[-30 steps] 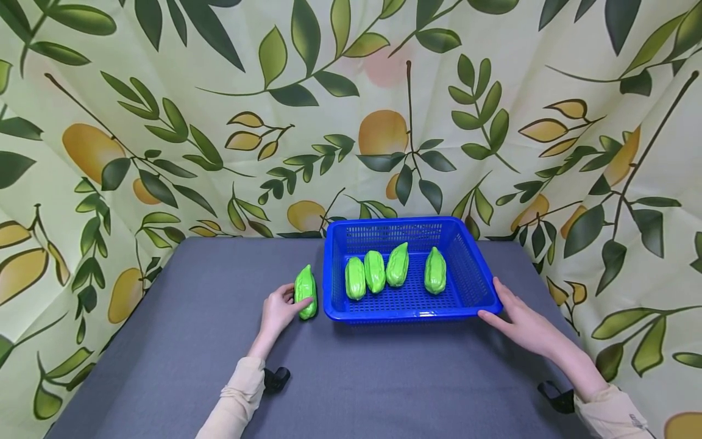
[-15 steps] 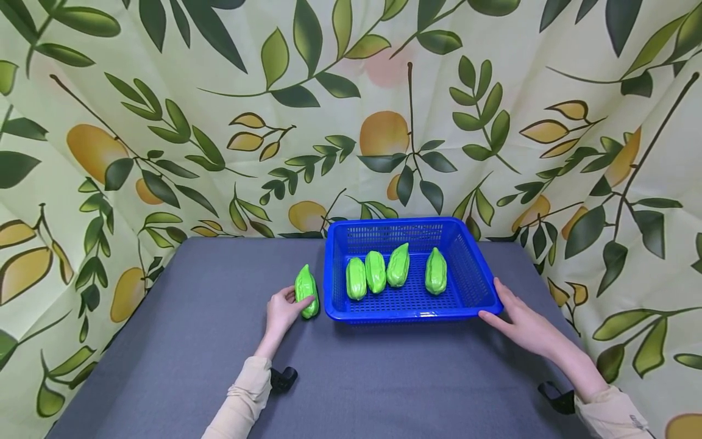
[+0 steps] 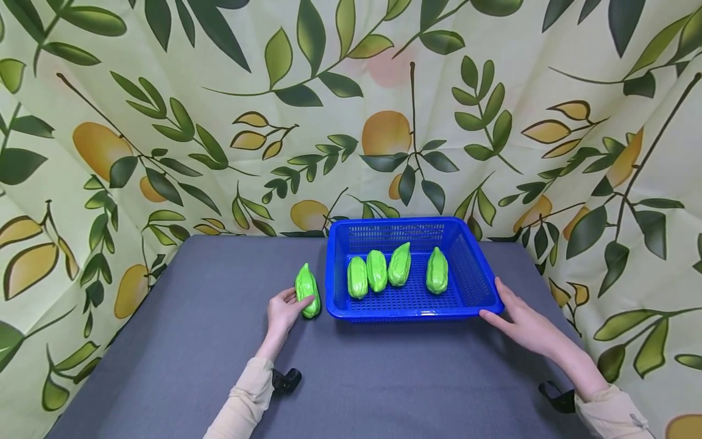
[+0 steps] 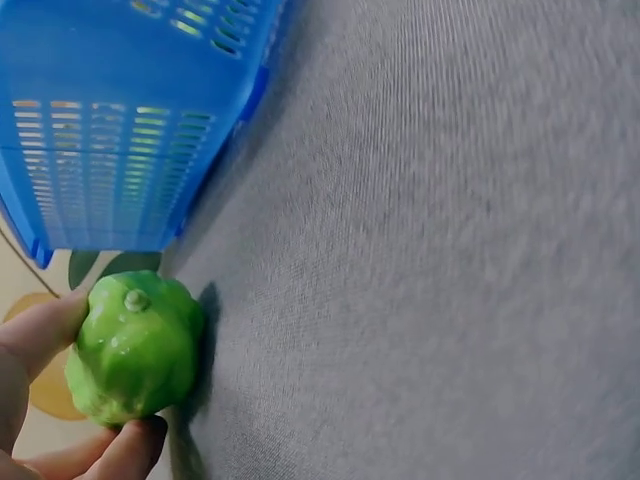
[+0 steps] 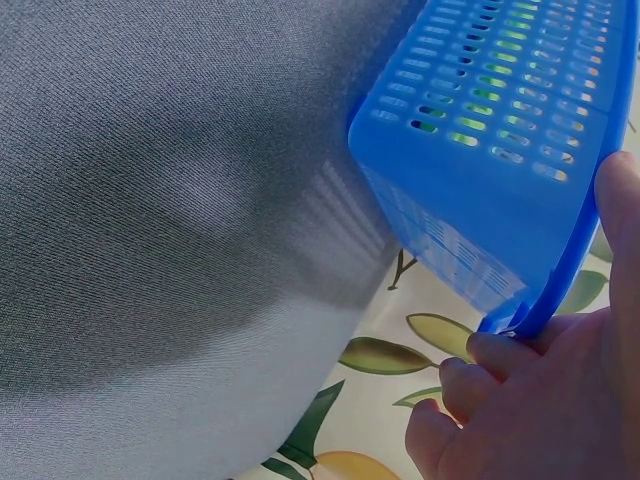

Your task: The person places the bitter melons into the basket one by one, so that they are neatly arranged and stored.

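Observation:
My left hand point(image 3: 283, 314) pinches a glossy green bitter melon point(image 3: 307, 288) just left of the blue basket. In the left wrist view the thumb and fingertips press opposite sides of that bitter melon point(image 4: 135, 345), its stubby end facing the camera. Whether it touches the cloth is hard to tell. My right hand point(image 3: 523, 323) grips the near right corner of the blue plastic basket point(image 3: 406, 314), thumb at the front rim and fingers around the side. Inside the basket, three bitter melons stand close together on the left; another bitter melon point(image 3: 436, 271) lies apart to their right.
Grey cloth covers the table point(image 3: 362, 378) under everything. A leaf-and-fruit patterned curtain point(image 3: 329, 177) hangs behind the table and along both sides. The slotted basket stands near the table's back edge. A black strap device point(image 3: 286, 381) is on the left wrist.
The camera view has shifted slightly. My left forearm has swung a little to the right, while its fingers keep hold of the bitter melon. The right hand stays on the basket corner.

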`<state>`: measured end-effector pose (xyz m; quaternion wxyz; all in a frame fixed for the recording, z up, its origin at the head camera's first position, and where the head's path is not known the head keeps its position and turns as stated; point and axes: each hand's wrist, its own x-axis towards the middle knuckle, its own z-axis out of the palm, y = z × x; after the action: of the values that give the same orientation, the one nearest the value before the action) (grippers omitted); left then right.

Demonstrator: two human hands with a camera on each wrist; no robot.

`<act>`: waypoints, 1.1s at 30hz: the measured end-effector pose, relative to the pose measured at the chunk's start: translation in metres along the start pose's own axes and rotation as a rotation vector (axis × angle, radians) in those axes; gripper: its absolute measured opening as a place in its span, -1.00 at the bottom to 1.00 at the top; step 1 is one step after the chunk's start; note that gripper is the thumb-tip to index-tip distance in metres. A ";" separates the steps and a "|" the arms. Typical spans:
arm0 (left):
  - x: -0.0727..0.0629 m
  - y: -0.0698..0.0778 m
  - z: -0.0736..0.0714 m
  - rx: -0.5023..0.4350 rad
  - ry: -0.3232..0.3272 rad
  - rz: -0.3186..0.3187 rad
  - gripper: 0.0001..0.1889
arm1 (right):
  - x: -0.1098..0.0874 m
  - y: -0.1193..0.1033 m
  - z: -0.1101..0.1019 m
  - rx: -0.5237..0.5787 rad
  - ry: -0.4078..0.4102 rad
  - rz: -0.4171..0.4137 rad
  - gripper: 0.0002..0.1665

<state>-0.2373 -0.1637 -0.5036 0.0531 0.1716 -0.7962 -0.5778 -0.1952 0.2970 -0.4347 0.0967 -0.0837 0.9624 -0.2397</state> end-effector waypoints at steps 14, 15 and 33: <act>-0.004 0.000 -0.002 -0.139 0.002 -0.068 -0.36 | 0.000 0.000 -0.001 -0.002 0.006 -0.007 0.15; -0.003 0.000 -0.002 -0.150 0.002 -0.069 -0.36 | 0.000 0.000 -0.001 -0.002 0.006 -0.007 0.15; 0.002 0.023 -0.036 -0.339 0.041 -0.105 -0.35 | -0.001 -0.001 -0.002 0.011 -0.001 -0.012 0.15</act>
<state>-0.2336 -0.1901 -0.4702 0.0671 0.2130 -0.6762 -0.7021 -0.1947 0.2975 -0.4326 0.0963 -0.0890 0.9605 -0.2454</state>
